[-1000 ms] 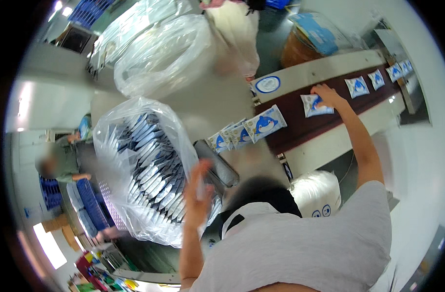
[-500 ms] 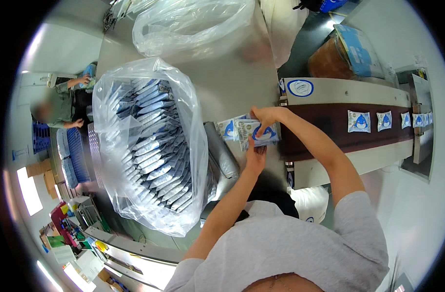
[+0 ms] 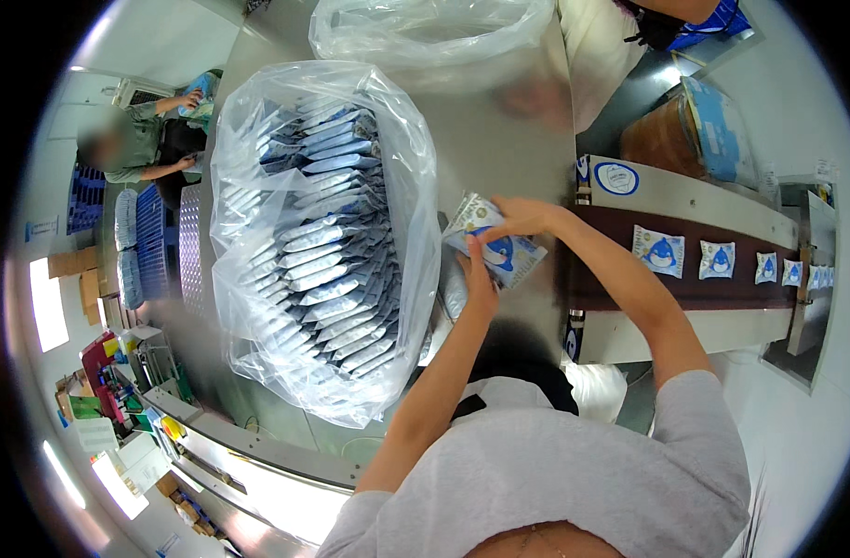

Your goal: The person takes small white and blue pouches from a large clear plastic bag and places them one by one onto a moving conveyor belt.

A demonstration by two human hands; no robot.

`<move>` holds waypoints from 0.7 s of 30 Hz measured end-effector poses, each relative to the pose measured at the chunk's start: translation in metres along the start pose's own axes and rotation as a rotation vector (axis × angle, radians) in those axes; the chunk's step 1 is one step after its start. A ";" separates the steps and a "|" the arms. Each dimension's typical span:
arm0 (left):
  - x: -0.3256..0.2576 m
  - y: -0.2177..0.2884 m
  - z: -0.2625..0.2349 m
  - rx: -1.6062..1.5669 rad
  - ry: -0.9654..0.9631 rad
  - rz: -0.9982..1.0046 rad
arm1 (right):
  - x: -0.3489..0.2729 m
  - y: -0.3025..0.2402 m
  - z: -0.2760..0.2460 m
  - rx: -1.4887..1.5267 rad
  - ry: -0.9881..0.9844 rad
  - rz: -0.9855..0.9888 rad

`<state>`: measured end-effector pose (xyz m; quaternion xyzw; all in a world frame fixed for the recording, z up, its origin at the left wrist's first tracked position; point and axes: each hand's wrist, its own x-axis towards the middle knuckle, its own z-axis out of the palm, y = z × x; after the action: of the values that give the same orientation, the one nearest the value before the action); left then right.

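Observation:
Between my hands, at the near end of the conveyor, is a small stack of white-and-blue pillow packets (image 3: 516, 260), each with a blue cartoon animal on the front. My left hand (image 3: 480, 285) grips the stack from below, thumb on top. My right hand (image 3: 527, 216) holds it from the far side, its fingers partly hidden behind the packets. The stack is tilted. Just left of my hands stands a large clear plastic bag (image 3: 414, 177), its mouth wide open. Rows of similar packets (image 3: 327, 256) stand closely packed on edge inside it.
To the right runs a dark brown conveyor belt (image 3: 620, 293) with several single packets (image 3: 658, 251) in a line. Another clear bag (image 3: 425, 42) lies on the metal table (image 3: 499, 121) farther off. One person (image 3: 132, 149) sits at far left; another person's pale clothing (image 3: 597, 56) shows at top.
My hands have moved left, off the conveyor end toward the filled bag, and the packets have turned to a slant. The packets on the belt have come nearer. My view has shifted.

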<state>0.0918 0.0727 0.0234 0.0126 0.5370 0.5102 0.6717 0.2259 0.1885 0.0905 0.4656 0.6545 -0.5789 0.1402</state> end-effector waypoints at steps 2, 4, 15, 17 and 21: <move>-0.032 0.016 0.014 0.121 -0.146 0.041 | -0.039 -0.004 0.014 0.220 0.151 -0.057; -0.059 0.033 0.029 0.139 -0.216 0.126 | -0.075 -0.021 0.023 0.432 0.320 -0.125; -0.182 0.154 0.053 -0.036 -0.355 0.378 | -0.166 -0.164 0.030 0.432 0.681 -0.632; -0.189 0.167 0.047 -0.049 -0.379 0.404 | -0.162 -0.177 0.034 0.513 0.639 -0.722; -0.190 0.179 0.032 -0.063 -0.325 0.492 | -0.151 -0.196 0.042 0.499 0.635 -0.764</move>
<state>0.0133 0.0425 0.2732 0.2034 0.3872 0.6654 0.6049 0.1390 0.1046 0.3106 0.3657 0.6300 -0.5572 -0.3985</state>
